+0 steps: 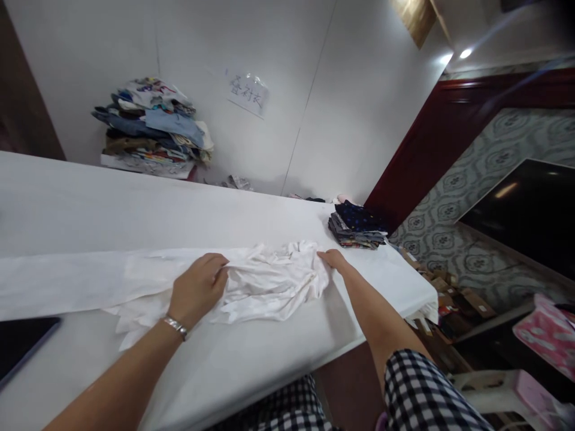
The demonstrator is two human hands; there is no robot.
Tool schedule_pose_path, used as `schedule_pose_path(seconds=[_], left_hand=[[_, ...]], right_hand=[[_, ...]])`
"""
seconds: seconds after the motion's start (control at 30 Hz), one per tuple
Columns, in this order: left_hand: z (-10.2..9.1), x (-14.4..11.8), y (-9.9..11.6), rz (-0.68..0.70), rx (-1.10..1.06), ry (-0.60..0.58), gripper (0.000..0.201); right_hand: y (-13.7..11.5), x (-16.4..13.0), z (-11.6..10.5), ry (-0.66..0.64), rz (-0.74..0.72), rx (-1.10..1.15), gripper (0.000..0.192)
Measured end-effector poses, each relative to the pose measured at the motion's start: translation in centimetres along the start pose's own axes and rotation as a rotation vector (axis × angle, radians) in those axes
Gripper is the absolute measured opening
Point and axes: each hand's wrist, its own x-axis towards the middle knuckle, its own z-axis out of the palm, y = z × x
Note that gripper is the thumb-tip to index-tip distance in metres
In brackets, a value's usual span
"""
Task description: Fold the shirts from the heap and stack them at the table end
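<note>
A crumpled white garment [269, 284] lies on the white table [112, 209] in front of me. My left hand [197, 287] is closed on the garment's left part, knuckles up, a silver bracelet on the wrist. My right hand [333, 260] pinches the garment's right edge near the table's end. A long white strip of cloth or paper [67, 281] stretches left from under the garment.
A small stack of dark patterned folded clothes [357, 226] sits at the table's far right. A tall pile of folded clothes [153, 129] stands by the wall under a paper label [248, 94]. A dark tablet [22, 344] lies at left. Cardboard boxes [449, 299] sit on the floor.
</note>
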Motion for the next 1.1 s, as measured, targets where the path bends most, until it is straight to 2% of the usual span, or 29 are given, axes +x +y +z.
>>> schedule_pose_path(seconds=[0.07, 0.17, 0.23, 0.3, 0.37, 0.43, 0.5, 0.6, 0.7, 0.8, 0.87, 0.93, 1.1], left_hand=[[-0.5, 0.3, -0.5, 0.001, -0.061, 0.026, 0.018], [-0.6, 0.5, -1.1, -0.127, -0.018, -0.119, 0.016], [-0.4, 0.6, -1.5, -0.213, 0.077, -0.26, 0.017], [-0.3, 0.8, -1.7, -0.24, 0.151, -0.363, 0.019], [-0.2, 1.1, -1.8, -0.24, 0.195, -0.414, 0.021], [-0.3, 1.6, -1.3, -0.219, 0.23, -0.425, 0.023], [-0.5, 2.1, -0.1, -0.171, 0.259, -0.391, 0.025], [-0.2, 2.6, 3.1, -0.076, 0.215, -0.353, 0.031], [0.9, 2.2, 7.3, 0.021, 0.087, -0.415, 0.029], [2.6, 1.3, 10.6, 0.071, -0.036, -0.508, 0.024], [3.6, 1.1, 12.0, 0.071, -0.113, -0.54, 0.023], [4.6, 1.4, 12.8, 0.061, -0.189, -0.518, 0.022], [8.0, 4.6, 14.0, -0.02, -0.292, -0.395, 0.028]], right_hand=[[-0.3, -0.3, 0.8, 0.008, 0.026, 0.091, 0.016], [0.6, -1.5, 0.6, 0.06, 0.04, 0.229, 0.02], [2.2, -2.7, -0.3, 0.092, 0.074, 0.28, 0.022], [4.3, -3.7, -1.4, 0.106, 0.123, 0.29, 0.02], [6.1, -4.2, -2.6, 0.114, 0.154, 0.275, 0.018], [7.0, -4.0, -3.5, 0.124, 0.149, 0.255, 0.024], [6.8, -2.9, -3.7, 0.126, 0.107, 0.241, 0.034], [4.7, -0.5, -2.7, 0.082, 0.007, 0.227, 0.039], [2.0, 1.5, -0.6, 0.022, -0.064, 0.203, 0.037], [0.2, 2.2, 0.9, -0.018, -0.103, 0.161, 0.027], [-0.1, 1.9, 1.0, -0.028, -0.14, 0.134, 0.019], [0.3, 1.0, 0.5, 0.001, -0.233, 0.128, 0.021], [2.5, -2.6, -0.8, 0.242, -0.689, 0.233, 0.027]])
